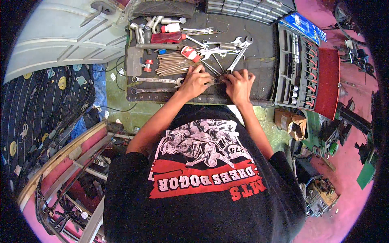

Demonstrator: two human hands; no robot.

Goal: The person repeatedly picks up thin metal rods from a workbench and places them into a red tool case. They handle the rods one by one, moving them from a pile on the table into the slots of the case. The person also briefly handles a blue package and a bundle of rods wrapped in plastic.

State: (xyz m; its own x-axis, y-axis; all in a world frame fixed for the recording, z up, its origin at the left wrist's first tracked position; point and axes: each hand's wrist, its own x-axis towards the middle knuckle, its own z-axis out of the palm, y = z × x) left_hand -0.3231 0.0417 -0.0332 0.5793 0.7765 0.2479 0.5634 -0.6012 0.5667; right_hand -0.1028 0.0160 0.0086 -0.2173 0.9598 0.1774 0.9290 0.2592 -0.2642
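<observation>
At the front of the dark work mat (259, 77), my left hand (194, 84) and my right hand (240, 86) are close together, fingers bent and pinched. Between the fingertips is a small dark piece (219, 79), too small and too covered to name. Beside my left wrist lie two combination wrenches (156, 80), one nearer than the other. Beyond my left hand are a bundle of thin brown rods (172, 65) and a small red-and-white bottle (189, 53). A combination wrench (240, 55) slants away just past my right fingertips, among several more wrenches.
Farther back on the mat lie a red-handled tool (167, 37) and several bent socket wrenches (152, 25). An opened red tool case (326, 83) stands along the right edge, and a grey tool tray (247, 10) at the back. A white door (60, 34) is at left.
</observation>
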